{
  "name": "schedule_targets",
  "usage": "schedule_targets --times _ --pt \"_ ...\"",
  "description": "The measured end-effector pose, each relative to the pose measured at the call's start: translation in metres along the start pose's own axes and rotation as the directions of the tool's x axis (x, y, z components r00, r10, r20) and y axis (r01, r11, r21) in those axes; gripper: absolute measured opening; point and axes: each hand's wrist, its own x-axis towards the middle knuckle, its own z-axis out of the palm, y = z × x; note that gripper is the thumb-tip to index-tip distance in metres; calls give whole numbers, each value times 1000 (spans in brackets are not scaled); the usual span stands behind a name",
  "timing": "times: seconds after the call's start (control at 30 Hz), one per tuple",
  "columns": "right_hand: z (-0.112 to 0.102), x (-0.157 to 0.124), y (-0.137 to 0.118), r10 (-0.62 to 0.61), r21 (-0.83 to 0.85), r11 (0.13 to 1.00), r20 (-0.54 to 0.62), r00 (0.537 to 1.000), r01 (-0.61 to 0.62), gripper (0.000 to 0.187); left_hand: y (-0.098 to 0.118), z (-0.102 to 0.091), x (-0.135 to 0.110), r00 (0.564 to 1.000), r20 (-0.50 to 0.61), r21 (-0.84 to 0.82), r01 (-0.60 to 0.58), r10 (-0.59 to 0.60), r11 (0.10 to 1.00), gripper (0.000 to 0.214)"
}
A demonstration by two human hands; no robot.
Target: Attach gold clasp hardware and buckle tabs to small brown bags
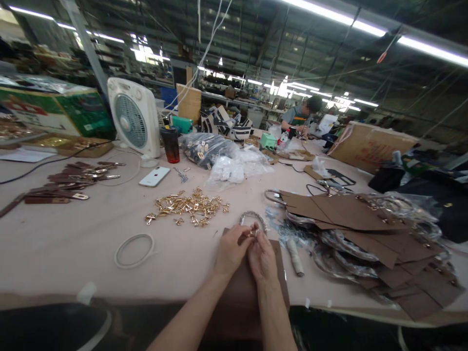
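Cardboard tray (97, 152), left: small metallic pieces (87, 145) inside.
Gold fittings (192, 204), centre-left: heaped.
Plastic bag (221, 146), upper centre: dark pieces (200, 155) inside.
My left hand (231, 249), centre: pinching a small fitting (252, 233).
My right hand (262, 258): grip unclear.
Brown panel (282, 273): lower centre, beneath.
Stacked panels (380, 246): right.

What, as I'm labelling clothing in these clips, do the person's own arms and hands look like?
Both the left forearm and right forearm are bare, with no sleeve in view, tapering towards wrists without a visible watch or bracelet. The left hand and right hand wear no gloves. Rings can't be made out.
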Motion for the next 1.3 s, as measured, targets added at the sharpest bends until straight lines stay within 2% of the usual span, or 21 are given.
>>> schedule_targets --times 0.2,0.47,0.63,0.83,0.97,1.07,1.13,1.2,1.27,1.3 --pt "3 -1 3 -18 -44 999 -1 1000 18 40 1 0 0 999 -1 49 -32 32 998 24" --pt "2 -1 9 -38 -101 994 -50 998 32 31 2 -1 -2 997 0 86 -71 72 994 23" --pt "3 -1 12 -60 -129 990 -69 996 51 32 0 -1 -2 996 -33 120 -80 85 990 18" --pt "9 -3 18 -134 -151 982 -123 983 115 34 -5 1 -4 992 -27 110 -123 127 986 20" --pt "12 -4 20 -160 -116 983 -142 977 144 33 -9 2 -5 996 -45 114 -77 82 991 18" --pt "13 -7 19 -198 -199 966 -142 970 168 33 -11 3 -5 996 -86 44 32 -28 999 24" --pt "11 -10 14 -306 -373 895 -111 945 246 33 -12 4 -4 991 -92 -29 93 -95 995 32" --pt "10 -13 8 -416 -580 742 -3 909 338 31 -13 3 -3 991 -76 -72 108 -113 992 36" --pt "10 -15 0 -441 -704 590 129 888 395 29 -13 3 -3 992 -69 -82 105 -110 991 37" --pt "10 -15 -4 -428 -731 545 177 886 410 29 -13 3 -3 991 -69 -88 107 -113 990 38"
